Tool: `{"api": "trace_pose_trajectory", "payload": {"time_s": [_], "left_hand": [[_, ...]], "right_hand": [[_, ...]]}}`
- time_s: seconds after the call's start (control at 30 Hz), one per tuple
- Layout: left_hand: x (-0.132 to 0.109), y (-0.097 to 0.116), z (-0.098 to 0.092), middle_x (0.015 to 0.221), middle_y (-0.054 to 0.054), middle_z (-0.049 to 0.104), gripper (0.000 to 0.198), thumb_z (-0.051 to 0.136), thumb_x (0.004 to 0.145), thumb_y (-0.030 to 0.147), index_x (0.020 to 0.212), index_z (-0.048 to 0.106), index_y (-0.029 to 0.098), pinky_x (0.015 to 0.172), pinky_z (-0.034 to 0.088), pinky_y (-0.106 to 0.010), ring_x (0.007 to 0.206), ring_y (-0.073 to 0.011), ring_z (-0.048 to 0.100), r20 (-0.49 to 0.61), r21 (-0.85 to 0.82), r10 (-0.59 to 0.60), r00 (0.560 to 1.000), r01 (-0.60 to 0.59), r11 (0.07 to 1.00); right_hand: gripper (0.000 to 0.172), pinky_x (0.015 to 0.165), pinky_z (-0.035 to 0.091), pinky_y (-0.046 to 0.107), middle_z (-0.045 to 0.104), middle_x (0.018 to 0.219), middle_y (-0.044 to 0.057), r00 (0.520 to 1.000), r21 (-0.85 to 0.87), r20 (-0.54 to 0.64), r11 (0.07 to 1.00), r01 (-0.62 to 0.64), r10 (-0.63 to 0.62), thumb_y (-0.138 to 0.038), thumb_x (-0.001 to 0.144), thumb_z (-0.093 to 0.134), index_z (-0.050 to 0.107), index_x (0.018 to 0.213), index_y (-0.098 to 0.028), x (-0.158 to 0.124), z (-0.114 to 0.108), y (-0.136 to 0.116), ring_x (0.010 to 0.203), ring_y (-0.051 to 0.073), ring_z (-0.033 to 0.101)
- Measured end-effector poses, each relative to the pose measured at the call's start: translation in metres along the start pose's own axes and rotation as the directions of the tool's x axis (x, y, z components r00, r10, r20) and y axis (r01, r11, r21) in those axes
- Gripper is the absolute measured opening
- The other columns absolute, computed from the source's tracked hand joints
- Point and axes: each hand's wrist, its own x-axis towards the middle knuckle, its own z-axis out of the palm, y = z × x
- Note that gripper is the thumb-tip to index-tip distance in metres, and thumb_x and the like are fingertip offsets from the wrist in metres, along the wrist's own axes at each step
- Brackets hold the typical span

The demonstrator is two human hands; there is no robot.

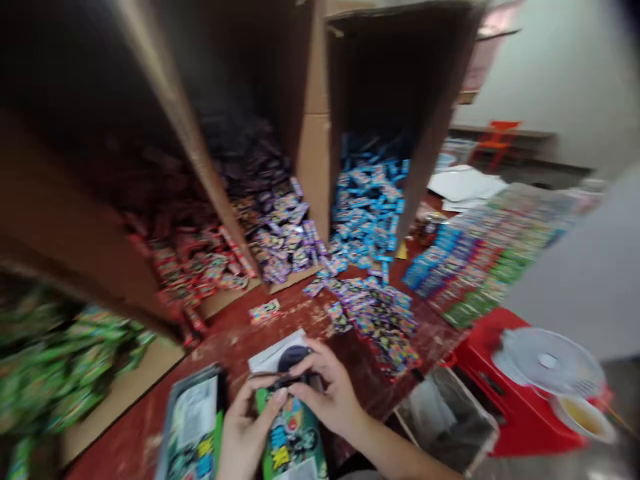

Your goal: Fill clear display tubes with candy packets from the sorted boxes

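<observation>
A green printed pouch (295, 437) with blue and yellow lettering stands low in the middle of the head view. My left hand (250, 423) pinches the left side of its dark top edge, thumb against the fingers. From the other side my right hand (330, 390) grips the same edge, and the two thumbs nearly meet. Just behind the hands lies a white card with a dark round shape (280, 353), partly covered by my fingers. Left of my left hand, a grey tray (164, 427) holds a similar green pouch (197, 417). Whatever is inside the held pouch is hidden.
Cardboard boxes on their sides spill red packets (210, 263), purple packets (285, 243), blue packets (370, 207) and green packets (85, 360). A purple pile (375, 313) lies on the red table (230, 350). At right stand a bin (480, 433) and a red stool (520, 427).
</observation>
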Motion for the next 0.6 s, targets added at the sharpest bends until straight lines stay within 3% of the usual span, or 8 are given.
{"api": "trace_pose_trajectory", "payload": {"time_s": [0.1, 0.23, 0.43, 0.6], "left_hand": [[-0.008, 0.010, -0.003, 0.082, -0.003, 0.070, 0.024, 0.072, 0.067, 0.038, 0.078, 0.065, 0.018, 0.070, 0.050, -0.024, 0.077, -0.0185, 0.063, 0.019, -0.008, 0.010, 1.000, -0.010, 1.000], [-0.012, 0.023, -0.006, 0.084, -0.004, 0.071, 0.024, 0.070, 0.071, 0.037, 0.086, 0.066, 0.018, 0.069, 0.049, -0.022, 0.077, -0.0167, 0.063, -0.016, -0.097, -0.026, 1.000, 0.025, 0.995], [-0.006, 0.019, -0.005, 0.083, -0.005, 0.072, 0.023, 0.063, 0.077, 0.037, 0.087, 0.068, 0.017, 0.071, 0.048, -0.023, 0.079, -0.0183, 0.064, -0.008, -0.137, -0.064, 0.998, 0.062, 0.989], [-0.003, 0.007, 0.001, 0.085, -0.006, 0.071, 0.022, 0.058, 0.080, 0.037, 0.083, 0.068, 0.018, 0.072, 0.048, -0.027, 0.078, -0.0208, 0.063, -0.009, -0.047, 0.022, 1.000, -0.022, 0.999]], "right_hand": [[0.054, 0.076, 0.047, 0.031, 0.062, 0.074, 0.000, 0.999, 0.037, 0.024, 0.998, -0.049, 0.049, -0.025, 0.075, 0.067, 0.041, 0.122, -0.021, 0.000, 0.007, -0.012, 0.073, 0.017, 0.062], [0.067, 0.064, 0.045, 0.027, 0.062, 0.071, -0.001, 0.969, 0.107, 0.125, 0.968, -0.225, 0.211, -0.027, 0.072, 0.070, 0.032, 0.127, -0.021, 0.012, 0.015, -0.020, 0.067, 0.016, 0.060], [0.066, 0.079, 0.044, 0.033, 0.071, 0.077, 0.004, 0.882, 0.114, 0.204, 0.884, -0.453, 0.425, -0.030, 0.067, 0.074, 0.039, 0.121, -0.016, 0.032, 0.005, -0.016, 0.077, 0.019, 0.064], [0.058, 0.085, 0.043, 0.039, 0.072, 0.081, 0.008, 0.883, 0.066, 0.167, 0.889, -0.453, 0.438, -0.034, 0.069, 0.073, 0.045, 0.117, -0.017, 0.026, -0.004, -0.003, 0.084, 0.023, 0.065]]}}
